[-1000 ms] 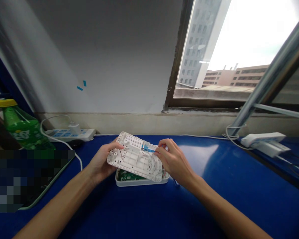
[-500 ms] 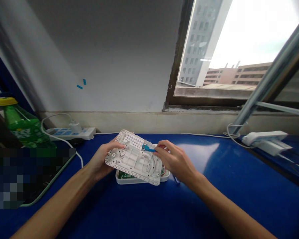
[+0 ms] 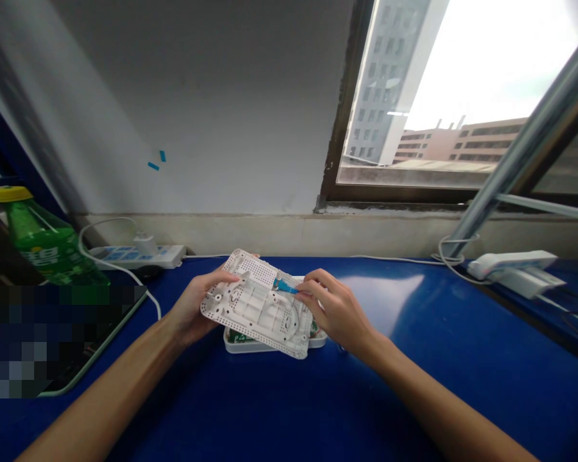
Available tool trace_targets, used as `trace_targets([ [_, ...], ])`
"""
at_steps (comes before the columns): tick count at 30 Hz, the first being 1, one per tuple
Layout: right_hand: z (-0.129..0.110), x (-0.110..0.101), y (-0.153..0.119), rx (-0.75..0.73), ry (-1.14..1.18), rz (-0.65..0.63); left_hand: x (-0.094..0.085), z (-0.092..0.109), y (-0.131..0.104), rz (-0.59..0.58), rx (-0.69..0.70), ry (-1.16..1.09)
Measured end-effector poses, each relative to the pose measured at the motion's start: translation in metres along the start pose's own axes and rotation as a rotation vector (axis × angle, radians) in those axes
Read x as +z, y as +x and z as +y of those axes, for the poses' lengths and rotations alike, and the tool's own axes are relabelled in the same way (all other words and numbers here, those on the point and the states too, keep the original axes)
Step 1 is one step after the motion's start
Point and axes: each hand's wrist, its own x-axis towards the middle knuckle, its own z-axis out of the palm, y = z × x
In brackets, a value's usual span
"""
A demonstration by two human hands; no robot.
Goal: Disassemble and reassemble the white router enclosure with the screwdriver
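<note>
My left hand (image 3: 196, 307) grips the left edge of a white perforated plastic cover (image 3: 255, 307), thumb on its face. The cover is tilted, its ribbed side toward me, and a thin pale cable loops over its right part. Between the thumb and fingers of my right hand (image 3: 334, 305) is the tail of a blue fibre-optic connector (image 3: 285, 286), whose front end sits at a slot in the cover. Beneath lies a white housing (image 3: 255, 348) with a green circuit board (image 3: 239, 336), mostly hidden by the cover.
A small dark object (image 3: 341, 348) lies by my right wrist on the blue table (image 3: 438, 359). To the left are a green bottle (image 3: 48, 240), a white power strip (image 3: 158, 256) and a dark, pixelated tray-like thing (image 3: 96, 350). White adapters (image 3: 520, 273) stand at the right by a metal pole (image 3: 505, 141).
The cover has shifted very slightly to the left with both hands. My grip on the cover and the connector looks the same.
</note>
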Motion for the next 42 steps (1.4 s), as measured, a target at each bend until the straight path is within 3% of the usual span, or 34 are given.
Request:
trace_targets([
  [19, 0.002, 0.002, -0.002, 0.152, 0.138, -0.073, 0.003, -0.006, -0.002, -0.010, 0.022, 0.052],
  [28, -0.005, 0.007, -0.002, 0.058, 0.074, 0.020, 0.002, -0.002, -0.003, -0.005, 0.061, 0.092],
  [32, -0.008, 0.008, 0.001, 0.086, 0.024, 0.081, 0.006, -0.001, -0.005, 0.002, 0.099, 0.114],
  [37, -0.007, 0.012, 0.001, 0.076, 0.150, 0.016, 0.006, 0.000, -0.005, 0.017, 0.113, 0.141],
  [42, -0.006, 0.015, 0.002, 0.096, 0.105, -0.016, 0.005, 0.001, -0.004, 0.035, 0.113, 0.139],
])
